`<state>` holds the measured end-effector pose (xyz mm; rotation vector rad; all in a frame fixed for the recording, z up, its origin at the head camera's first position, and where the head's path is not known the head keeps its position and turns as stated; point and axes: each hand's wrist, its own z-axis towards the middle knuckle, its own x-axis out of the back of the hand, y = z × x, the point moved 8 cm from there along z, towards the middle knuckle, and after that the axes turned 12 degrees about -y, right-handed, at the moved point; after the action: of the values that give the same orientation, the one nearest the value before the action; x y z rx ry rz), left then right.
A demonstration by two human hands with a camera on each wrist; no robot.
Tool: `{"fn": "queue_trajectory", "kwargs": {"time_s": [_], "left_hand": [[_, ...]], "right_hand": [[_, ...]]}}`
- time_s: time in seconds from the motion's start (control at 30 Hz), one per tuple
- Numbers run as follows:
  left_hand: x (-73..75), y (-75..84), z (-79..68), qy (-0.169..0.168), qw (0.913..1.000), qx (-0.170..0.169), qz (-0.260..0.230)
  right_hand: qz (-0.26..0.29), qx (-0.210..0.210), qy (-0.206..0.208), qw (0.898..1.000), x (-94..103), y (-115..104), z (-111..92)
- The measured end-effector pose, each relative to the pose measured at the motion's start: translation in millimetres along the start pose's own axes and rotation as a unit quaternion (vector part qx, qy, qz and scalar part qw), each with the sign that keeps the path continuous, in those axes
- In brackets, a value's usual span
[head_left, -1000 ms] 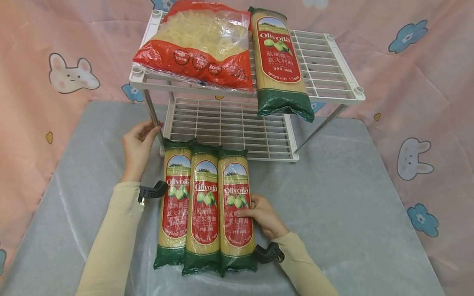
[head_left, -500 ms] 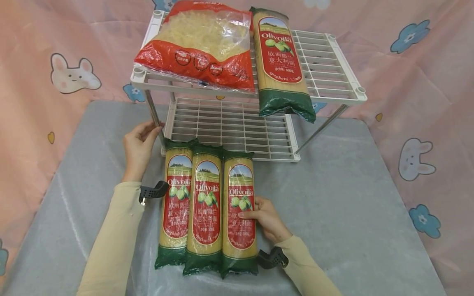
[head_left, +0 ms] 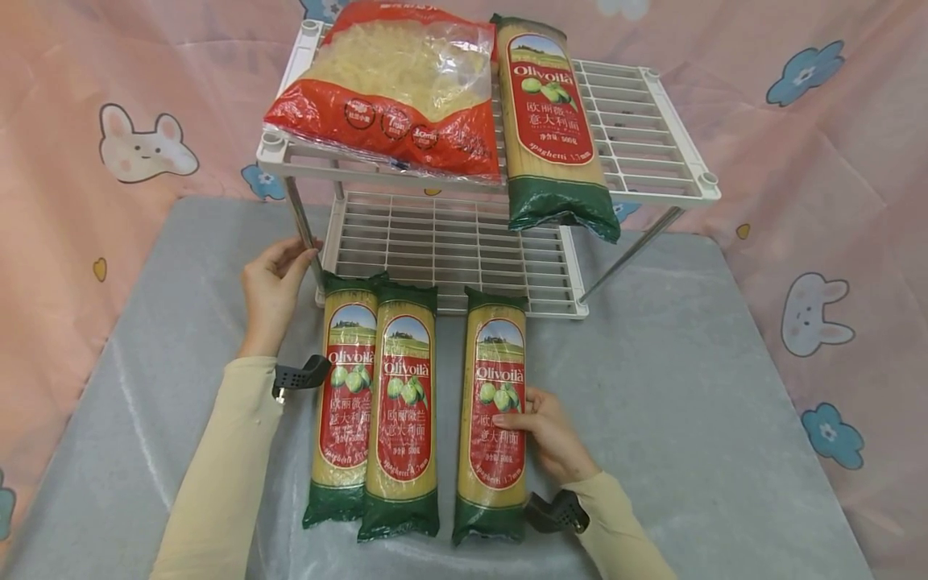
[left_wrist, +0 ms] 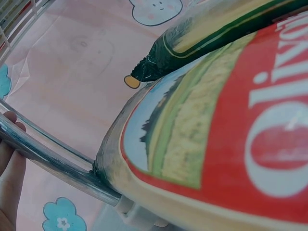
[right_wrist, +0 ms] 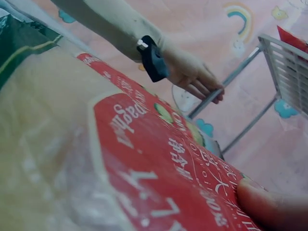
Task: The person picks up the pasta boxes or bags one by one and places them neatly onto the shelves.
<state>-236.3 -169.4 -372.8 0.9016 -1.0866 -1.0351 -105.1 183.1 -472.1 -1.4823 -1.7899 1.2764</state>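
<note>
My right hand (head_left: 554,435) grips the rightmost spaghetti pack (head_left: 496,475) by its right side, thumb on the red label and the other fingers mostly hidden. A gap separates that pack from the middle spaghetti pack (head_left: 402,387), which lies against the left spaghetti pack (head_left: 342,403) and partly covers its edge. With thumb and fingers, my left hand (head_left: 270,286) holds the front left metal post (head_left: 299,211) of the white rack (head_left: 663,196). The left wrist view shows its fingers around the post (left_wrist: 57,168), beside a close pack (left_wrist: 192,144).
On the rack's upper shelf lie a red bag of pasta (head_left: 406,89) and another spaghetti pack (head_left: 554,121), its green end overhanging the front edge. The rack's lower shelf (head_left: 449,242) sits just behind the packs. Grey cloth (head_left: 674,387) covers the table.
My right hand has slid the rightmost spaghetti pack to the right, away from the middle one, opening a gap. My left hand stays on the post.
</note>
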Motion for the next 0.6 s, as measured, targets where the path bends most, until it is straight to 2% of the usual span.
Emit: {"fn": "queue_trajectory", "kwargs": {"time_s": [0.3, 0.6], "left_hand": [[-0.4, -0.5, -0.4, 0.003, 1.0, -0.001, -0.002], [-0.9, -3.0, 0.7, 0.002, 0.9999, 0.0, -0.012]], "right_hand": [[0.0, 0.018, 0.003, 1.0, 10.4, -13, -18], [0.007, 0.034, 0.028, 0.999, 23.8, -27, -37]]}}
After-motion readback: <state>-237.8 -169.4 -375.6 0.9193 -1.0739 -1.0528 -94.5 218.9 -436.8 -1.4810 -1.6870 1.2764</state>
